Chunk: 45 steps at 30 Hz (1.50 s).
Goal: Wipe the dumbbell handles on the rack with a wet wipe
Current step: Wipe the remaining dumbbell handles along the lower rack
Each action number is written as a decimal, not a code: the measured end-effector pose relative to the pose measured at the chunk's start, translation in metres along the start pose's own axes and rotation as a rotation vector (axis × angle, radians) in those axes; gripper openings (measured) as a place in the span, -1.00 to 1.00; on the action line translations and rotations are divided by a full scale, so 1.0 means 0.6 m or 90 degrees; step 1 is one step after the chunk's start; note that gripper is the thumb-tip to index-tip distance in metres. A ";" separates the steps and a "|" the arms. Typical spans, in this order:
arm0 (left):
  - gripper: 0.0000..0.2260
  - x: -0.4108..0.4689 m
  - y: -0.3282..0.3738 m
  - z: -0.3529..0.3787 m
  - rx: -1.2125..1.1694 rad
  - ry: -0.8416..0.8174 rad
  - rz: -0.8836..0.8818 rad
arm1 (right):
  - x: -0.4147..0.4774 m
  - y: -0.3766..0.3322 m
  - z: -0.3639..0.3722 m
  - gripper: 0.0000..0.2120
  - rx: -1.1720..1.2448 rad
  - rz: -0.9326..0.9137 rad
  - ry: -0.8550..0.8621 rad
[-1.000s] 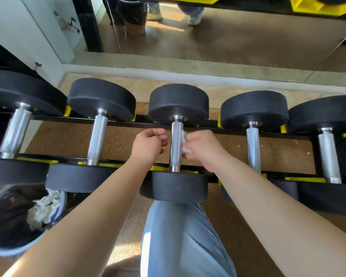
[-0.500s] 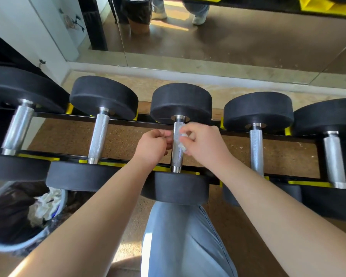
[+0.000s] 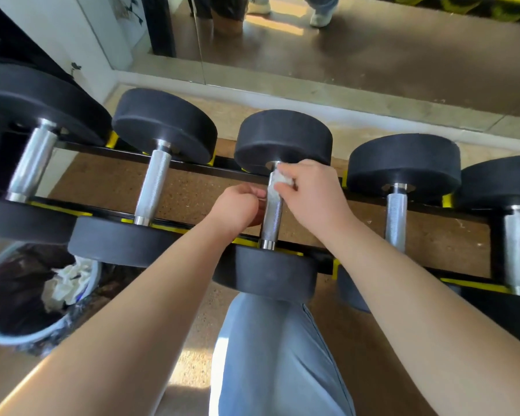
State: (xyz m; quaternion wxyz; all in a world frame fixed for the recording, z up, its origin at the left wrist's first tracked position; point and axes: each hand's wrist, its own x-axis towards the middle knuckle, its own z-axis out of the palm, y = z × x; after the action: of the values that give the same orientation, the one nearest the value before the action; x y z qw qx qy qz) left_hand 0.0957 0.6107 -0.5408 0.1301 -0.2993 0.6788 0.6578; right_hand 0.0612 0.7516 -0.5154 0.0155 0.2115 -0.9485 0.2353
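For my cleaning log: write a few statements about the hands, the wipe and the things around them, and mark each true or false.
1. The right hand holds the wet wipe against the middle dumbbell handle. True.
2. The wipe sits at the handle's near end. False: it is at the far end, by the far head.
3. A bin holding crumpled white wipes stands at lower left. True.
4. The left hand rests on the next dumbbell to the left. False: it is beside the middle handle.
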 end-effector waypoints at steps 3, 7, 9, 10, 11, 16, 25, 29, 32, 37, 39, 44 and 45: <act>-0.70 0.004 0.000 -0.002 -0.003 0.006 -0.014 | -0.022 0.004 -0.002 -0.85 0.021 -0.114 -0.087; -0.70 -0.005 0.006 -0.005 -0.055 0.038 -0.033 | -0.041 -0.001 -0.006 -0.82 0.018 -0.199 -0.305; -0.70 -0.005 0.009 -0.004 -0.071 0.046 -0.055 | -0.024 0.004 0.001 -0.84 0.063 -0.150 -0.177; -0.70 -0.002 0.011 -0.004 -0.071 0.044 -0.065 | -0.015 0.008 0.007 -0.83 0.055 -0.112 -0.093; -0.72 0.001 0.012 -0.003 -0.072 0.047 -0.077 | -0.006 0.011 0.011 -0.81 0.035 -0.070 -0.027; -0.72 -0.003 0.014 -0.003 -0.083 0.031 -0.079 | -0.027 0.005 0.007 -0.84 0.064 -0.084 -0.079; -0.76 -0.016 0.009 -0.015 -0.094 -0.039 -0.058 | -0.052 -0.006 0.020 -0.83 0.344 0.248 0.025; -0.88 -0.010 -0.008 -0.017 -0.012 -0.056 0.032 | -0.061 -0.011 0.018 -0.82 0.299 0.324 -0.143; -0.89 -0.014 -0.010 -0.024 -0.010 -0.042 0.067 | -0.074 -0.007 0.009 -0.80 0.161 0.304 -0.359; -0.82 -0.007 -0.007 -0.022 -0.047 -0.043 0.045 | -0.033 -0.023 0.027 -0.87 0.565 0.466 -0.092; -0.81 -0.007 -0.006 -0.021 -0.036 -0.046 0.041 | -0.010 -0.033 0.031 -0.73 0.758 0.502 -0.035; -0.78 -0.006 -0.003 -0.020 0.001 -0.026 0.024 | -0.046 -0.016 0.023 -0.71 0.463 0.493 -0.303; -0.76 -0.006 -0.004 -0.019 0.006 -0.025 0.025 | -0.055 -0.011 0.022 -0.78 0.365 0.464 -0.333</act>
State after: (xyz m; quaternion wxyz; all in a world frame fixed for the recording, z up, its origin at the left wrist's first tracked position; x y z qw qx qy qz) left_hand 0.1022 0.6005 -0.5394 0.1319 -0.2724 0.6850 0.6627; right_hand 0.0951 0.7533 -0.5287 -0.3628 -0.0843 -0.8304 0.4143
